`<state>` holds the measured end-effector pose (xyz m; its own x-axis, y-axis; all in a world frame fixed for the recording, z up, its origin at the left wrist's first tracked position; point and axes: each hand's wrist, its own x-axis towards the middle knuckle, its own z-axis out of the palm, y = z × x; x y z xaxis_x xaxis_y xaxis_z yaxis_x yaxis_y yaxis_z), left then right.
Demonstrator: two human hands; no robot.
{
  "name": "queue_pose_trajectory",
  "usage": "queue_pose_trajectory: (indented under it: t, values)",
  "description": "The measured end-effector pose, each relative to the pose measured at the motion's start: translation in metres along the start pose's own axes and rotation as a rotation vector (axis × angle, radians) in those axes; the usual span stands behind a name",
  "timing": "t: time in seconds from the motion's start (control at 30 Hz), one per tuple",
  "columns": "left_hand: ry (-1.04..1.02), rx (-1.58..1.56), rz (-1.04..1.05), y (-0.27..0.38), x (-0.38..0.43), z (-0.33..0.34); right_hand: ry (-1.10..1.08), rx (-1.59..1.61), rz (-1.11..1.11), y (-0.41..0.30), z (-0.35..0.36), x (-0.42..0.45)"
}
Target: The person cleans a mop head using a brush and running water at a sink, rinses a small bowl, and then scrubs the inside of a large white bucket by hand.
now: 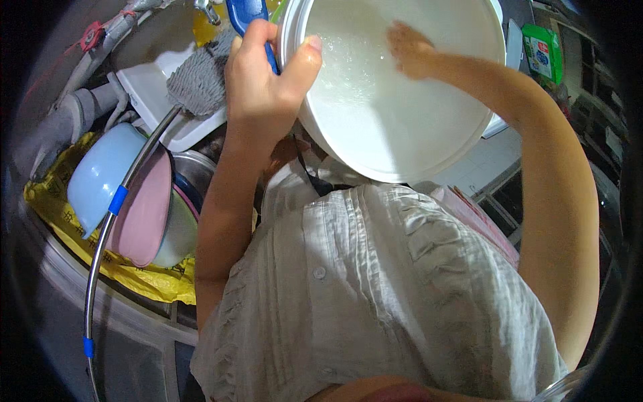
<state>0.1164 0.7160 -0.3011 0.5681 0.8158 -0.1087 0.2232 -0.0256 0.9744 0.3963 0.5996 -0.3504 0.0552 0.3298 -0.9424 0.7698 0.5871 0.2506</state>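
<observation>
A large white plastic bucket [397,145] is tipped in front of my body, its open mouth facing me, with water glistening on the inner wall. My left hand [274,83] grips its left rim, thumb on the near side and fingers behind. My right hand [412,50] is inside the bucket over the wet wall, slightly blurred; I see nothing held in it, and contact with the wall cannot be told. Behind my left hand is a blue plastic handle [246,15]. A grey fluffy mop or duster head [201,78] on a bent metal rod lies left of my left hand.
Left, a light blue basin [105,171], a pink basin [143,216] and other bowls stand on a yellow woven sack [145,281]. A white tray-like piece [176,125] lies under the grey head. Pipes [90,105] and a tap [208,12] are upper left. A green package [542,53] is upper right.
</observation>
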Motion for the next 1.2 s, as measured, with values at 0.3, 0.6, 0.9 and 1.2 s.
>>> queue_pose_trajectory:
  t: [0.3, 0.6, 0.9, 1.2]
  values:
    - [0.128, 0.006, 0.087, -0.013, -0.001, -0.020, 0.268, 2.367, -0.462, -0.133, -0.144, -0.025]
    - [-0.036, 0.022, -0.011, 0.004, -0.006, -0.011, 0.595, 0.157, 0.194, 0.066, 0.053, -0.054]
    - [0.050, 0.120, 0.070, -0.005, -0.014, -0.006, 0.110, 1.457, -0.296, -0.127, -0.052, -0.065]
    - [0.000, 0.014, -0.026, 0.001, -0.002, 0.000, 0.428, 1.290, 0.339, 0.041, -0.013, 0.218]
